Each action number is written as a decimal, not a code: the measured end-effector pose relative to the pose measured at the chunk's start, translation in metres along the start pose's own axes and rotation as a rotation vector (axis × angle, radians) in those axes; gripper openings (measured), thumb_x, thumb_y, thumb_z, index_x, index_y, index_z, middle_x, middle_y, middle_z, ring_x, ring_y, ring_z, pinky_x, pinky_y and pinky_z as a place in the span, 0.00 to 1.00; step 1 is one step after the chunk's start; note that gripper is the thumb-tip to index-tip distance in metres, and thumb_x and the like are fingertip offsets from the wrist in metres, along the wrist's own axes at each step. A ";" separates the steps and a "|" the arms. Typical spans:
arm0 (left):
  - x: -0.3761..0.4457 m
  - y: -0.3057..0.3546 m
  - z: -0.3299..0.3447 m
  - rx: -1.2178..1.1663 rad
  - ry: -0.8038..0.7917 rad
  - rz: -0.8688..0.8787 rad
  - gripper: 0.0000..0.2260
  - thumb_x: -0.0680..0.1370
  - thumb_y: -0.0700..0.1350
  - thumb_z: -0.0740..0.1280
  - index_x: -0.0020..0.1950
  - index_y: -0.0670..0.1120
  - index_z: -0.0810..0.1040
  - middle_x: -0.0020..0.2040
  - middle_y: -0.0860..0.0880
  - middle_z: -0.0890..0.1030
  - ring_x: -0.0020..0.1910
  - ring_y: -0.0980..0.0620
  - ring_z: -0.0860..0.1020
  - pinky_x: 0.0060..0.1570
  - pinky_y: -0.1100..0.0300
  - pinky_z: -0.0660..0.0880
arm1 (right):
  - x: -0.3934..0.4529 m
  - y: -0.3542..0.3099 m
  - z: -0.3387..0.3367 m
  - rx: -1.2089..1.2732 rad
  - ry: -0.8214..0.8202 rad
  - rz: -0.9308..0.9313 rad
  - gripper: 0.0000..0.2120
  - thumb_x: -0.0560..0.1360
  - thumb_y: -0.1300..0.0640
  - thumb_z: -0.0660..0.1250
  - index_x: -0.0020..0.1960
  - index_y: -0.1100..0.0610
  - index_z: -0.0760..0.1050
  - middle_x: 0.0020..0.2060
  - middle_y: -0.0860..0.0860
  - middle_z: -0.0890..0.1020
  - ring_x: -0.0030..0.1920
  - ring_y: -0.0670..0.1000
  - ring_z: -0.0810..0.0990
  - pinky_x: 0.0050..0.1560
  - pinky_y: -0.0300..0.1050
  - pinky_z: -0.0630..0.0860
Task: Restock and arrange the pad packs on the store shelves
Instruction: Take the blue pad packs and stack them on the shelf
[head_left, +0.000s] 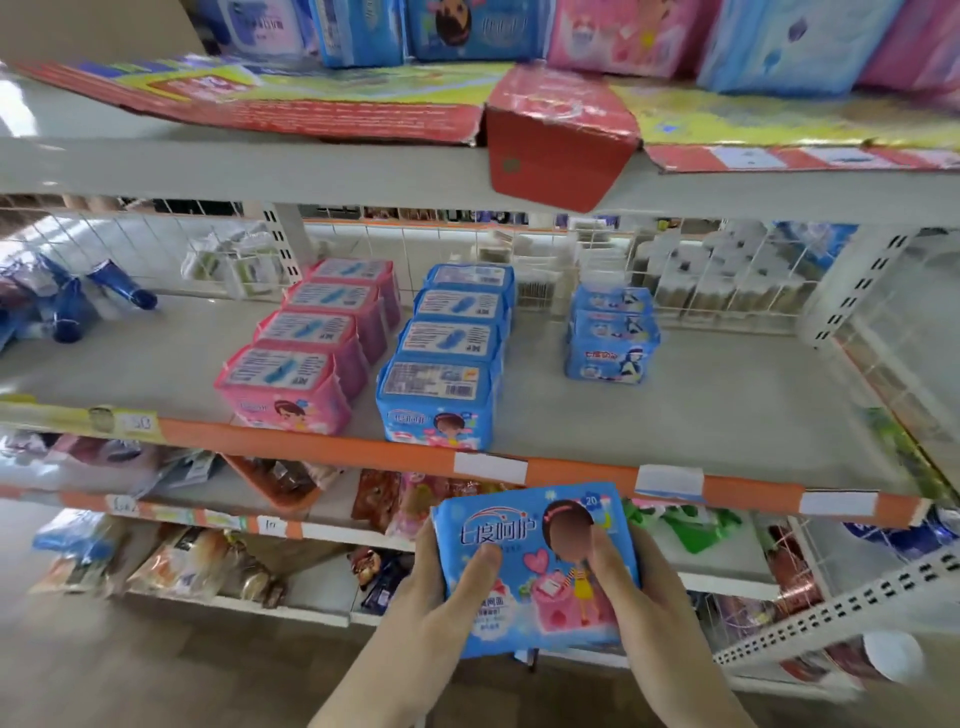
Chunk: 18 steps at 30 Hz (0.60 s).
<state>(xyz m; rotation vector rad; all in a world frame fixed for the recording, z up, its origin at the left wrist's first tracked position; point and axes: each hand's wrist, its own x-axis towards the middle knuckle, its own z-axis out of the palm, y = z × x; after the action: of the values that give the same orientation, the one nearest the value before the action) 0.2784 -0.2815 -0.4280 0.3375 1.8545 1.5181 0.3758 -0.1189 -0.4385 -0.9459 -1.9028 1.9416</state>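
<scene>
I hold a blue pad pack (524, 525) with a cartoon girl on its front, just below the orange front edge of the middle shelf (727, 415). My left hand (441, 592) grips its left side, thumb on the front. My right hand (639, 587) grips its right side, thumb on the front too. On the shelf stand a row of pink pad packs (306, 343), a row of blue pad packs (447, 358) and a short row of smaller blue packs (610, 338).
The top shelf carries more pink and blue packs (623, 36) on flattened cardboard, with a red flap (550, 150) hanging over its edge. Blue bottles (67, 301) lie at the middle shelf's left. A wire grid (727, 270) backs the shelf. Snack packets (197, 561) fill lower shelves.
</scene>
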 end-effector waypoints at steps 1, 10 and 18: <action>0.003 0.004 0.007 -0.007 0.008 0.010 0.27 0.71 0.67 0.64 0.69 0.66 0.66 0.58 0.60 0.84 0.58 0.58 0.82 0.64 0.50 0.75 | 0.005 0.000 -0.007 0.009 0.001 -0.016 0.26 0.67 0.25 0.64 0.56 0.41 0.77 0.45 0.41 0.85 0.47 0.43 0.83 0.55 0.53 0.79; 0.040 0.029 0.060 -0.034 0.028 0.117 0.16 0.82 0.52 0.65 0.68 0.49 0.74 0.59 0.47 0.84 0.60 0.46 0.82 0.62 0.43 0.77 | 0.054 -0.005 -0.068 -0.004 -0.059 -0.214 0.20 0.74 0.39 0.62 0.63 0.44 0.74 0.37 0.40 0.82 0.35 0.40 0.78 0.39 0.36 0.71; 0.085 0.041 0.074 0.115 0.152 0.182 0.09 0.82 0.39 0.64 0.55 0.53 0.78 0.49 0.61 0.85 0.52 0.60 0.83 0.47 0.65 0.77 | 0.103 -0.009 -0.100 -0.010 -0.204 -0.366 0.25 0.73 0.39 0.69 0.66 0.35 0.63 0.53 0.36 0.82 0.53 0.44 0.83 0.50 0.43 0.80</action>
<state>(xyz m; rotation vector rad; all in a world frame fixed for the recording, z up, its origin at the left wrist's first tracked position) 0.2568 -0.1641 -0.4239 0.4669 2.0838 1.5992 0.3568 0.0231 -0.4496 -0.3740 -2.0231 1.8628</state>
